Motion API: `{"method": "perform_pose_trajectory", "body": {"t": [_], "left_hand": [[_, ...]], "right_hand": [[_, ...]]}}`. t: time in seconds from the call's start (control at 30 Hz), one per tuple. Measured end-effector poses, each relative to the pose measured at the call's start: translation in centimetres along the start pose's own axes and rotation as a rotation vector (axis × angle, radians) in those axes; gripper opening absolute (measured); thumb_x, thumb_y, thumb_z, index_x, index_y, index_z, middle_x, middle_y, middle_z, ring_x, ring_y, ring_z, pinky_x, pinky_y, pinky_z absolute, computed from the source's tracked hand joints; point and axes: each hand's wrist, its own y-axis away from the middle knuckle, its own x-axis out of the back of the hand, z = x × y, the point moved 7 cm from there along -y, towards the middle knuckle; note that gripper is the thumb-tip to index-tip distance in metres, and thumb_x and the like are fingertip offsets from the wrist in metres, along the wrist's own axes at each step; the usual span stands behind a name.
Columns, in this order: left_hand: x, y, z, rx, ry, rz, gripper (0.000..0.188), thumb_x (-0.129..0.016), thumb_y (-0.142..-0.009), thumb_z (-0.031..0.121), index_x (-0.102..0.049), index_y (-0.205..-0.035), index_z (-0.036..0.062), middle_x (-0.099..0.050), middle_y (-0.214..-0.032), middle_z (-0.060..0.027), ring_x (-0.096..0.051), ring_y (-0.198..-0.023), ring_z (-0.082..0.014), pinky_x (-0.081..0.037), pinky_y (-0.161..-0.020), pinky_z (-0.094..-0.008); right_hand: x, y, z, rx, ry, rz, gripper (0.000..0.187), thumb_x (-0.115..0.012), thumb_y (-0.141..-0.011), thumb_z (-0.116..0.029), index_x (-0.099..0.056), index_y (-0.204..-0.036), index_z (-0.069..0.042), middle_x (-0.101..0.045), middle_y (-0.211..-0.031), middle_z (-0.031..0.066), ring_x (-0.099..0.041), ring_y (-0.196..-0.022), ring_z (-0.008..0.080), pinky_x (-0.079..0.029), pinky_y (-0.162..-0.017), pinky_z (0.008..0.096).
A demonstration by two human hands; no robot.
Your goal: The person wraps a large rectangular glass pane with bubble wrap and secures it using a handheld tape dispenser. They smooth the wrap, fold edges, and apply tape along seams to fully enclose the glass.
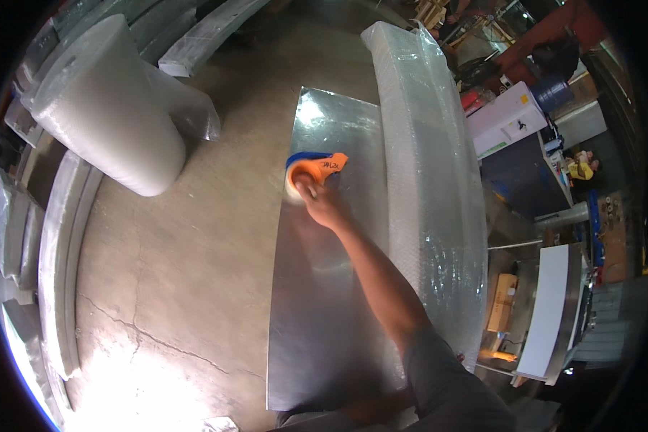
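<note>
The right hand (pixel 322 201) grasps an orange-and-blue tape dispenser (pixel 330 166) at upper centre.
Beneath it lies a shiny metal panel (pixel 324 288); just right, a long plastic-wrapped bundle (pixel 428 180); upper left, a translucent wrap roll (pixel 111 108).

1. The tape dispenser (pixel 333 164) is orange and blue, with dark marks on its orange part. It is held over the upper half of the panel; whether it touches is not clear.
2. The tape roll (pixel 291 189), which is pale, sits in the dispenser.
3. The metal panel (pixel 306 302) is long, grey and shiny, lying flat lengthwise.
</note>
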Motion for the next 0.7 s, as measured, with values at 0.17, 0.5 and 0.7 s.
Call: {"method": "perform_pose_trajectory", "body": {"t": [0.17,0.5,0.7], "left_hand": [[1.3,0.0,0.4,0.002,-0.021,-0.005,0.066,-0.057,-0.101,0.031,-0.036,-0.156,0.0011,-0.025,-0.167,-0.0173,-0.024,-0.154,-0.0315,-0.018,-0.127,-0.0438],[0.1,-0.9,0.6,-0.091,-0.364,-0.117,0.068,-0.053,-0.103,0.035,-0.031,-0.158,0.002,-0.021,-0.169,-0.0176,-0.019,-0.156,-0.0306,-0.013,-0.129,-0.0432],[-2.7,-1.7,-1.0,-0.151,-0.261,-0.084,0.074,-0.062,-0.096,0.038,-0.038,-0.155,0.0012,-0.024,-0.166,-0.0228,-0.019,-0.156,-0.0356,-0.011,-0.129,-0.0474]], "right_hand": [[0.0,4.4,5.7,-0.034,0.318,-0.345,0.058,-0.041,-0.102,-0.067,-0.067,-0.128,-0.022,-0.075,-0.093,0.0116,-0.071,-0.097,0.0344,-0.054,-0.086,0.0462],[-2.2,10.5,4.6,-0.101,0.231,0.313,0.044,-0.069,-0.092,-0.035,-0.069,-0.105,0.007,-0.069,-0.096,0.0202,-0.065,-0.097,0.0389,-0.048,-0.096,0.0481],[5.3,22.4,7.7,-0.191,-0.531,0.155,0.044,-0.062,-0.099,-0.038,-0.068,-0.112,0.003,-0.071,-0.098,0.0204,-0.069,-0.097,0.0348,-0.054,-0.087,0.0464]]}}
